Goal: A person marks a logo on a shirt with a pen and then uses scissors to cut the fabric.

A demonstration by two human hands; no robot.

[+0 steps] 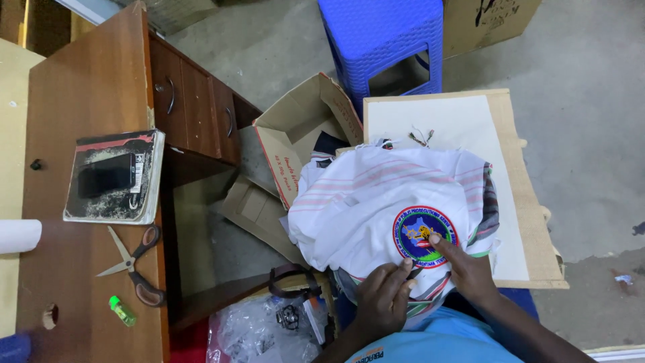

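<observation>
Head view, left to right, placed relative to the white garment [376,202] bunched on a pale board [470,128]. Far left of the garment, a wooden tabletop [87,87] carries a worn dark book [115,176], scissors [134,265] with brown handles, and a small green bottle [123,311]. Just left of the garment stands an open cardboard box [295,134]; dark cloth shows inside it. Below-left of the garment lies a clear plastic bag [259,333] holding small dark metal parts. The left hand [383,299] rests on the garment's lower edge, fingers curled onto the cloth, grasping nothing clearly. The right hand [467,269] is released, its forefinger pressing a round blue embroidered badge [424,236] on the garment. Behind the garment stands a blue plastic stool [383,40].
</observation>
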